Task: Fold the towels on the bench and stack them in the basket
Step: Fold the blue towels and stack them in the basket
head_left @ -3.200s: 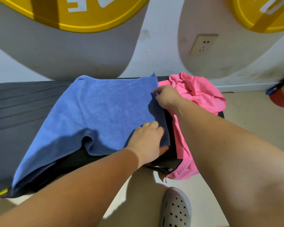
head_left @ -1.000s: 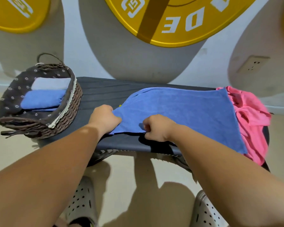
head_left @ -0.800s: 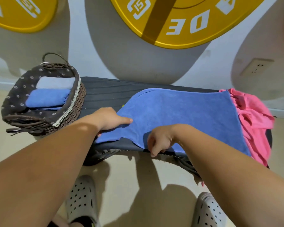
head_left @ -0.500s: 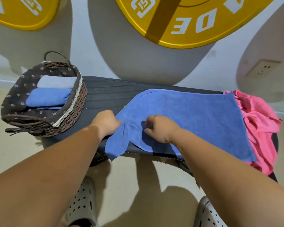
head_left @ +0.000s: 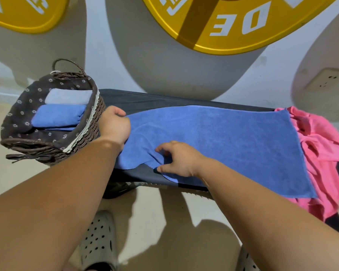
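Observation:
A blue towel [head_left: 223, 137] lies spread lengthwise along the dark bench [head_left: 149, 99]. My left hand [head_left: 115, 126] grips its far left corner, right beside the basket. My right hand [head_left: 177, 159] pinches the towel's near edge at the bench's front, where the cloth bunches. A crumpled pink towel [head_left: 321, 145] lies at the bench's right end, partly under the blue one. The wicker basket [head_left: 47, 147] stands at the left end, holding a folded blue towel [head_left: 57, 116] and a folded pale blue towel [head_left: 69, 96].
The bench stands against a wall with large yellow discs [head_left: 233, 22] and a socket [head_left: 327, 79]. Beige floor lies in front, with my grey perforated shoes [head_left: 98, 241] below the bench's front edge.
My left hand has moved up to the towel's far left corner and stretched it toward the basket. The flap that hung over the front edge now lies on the bench.

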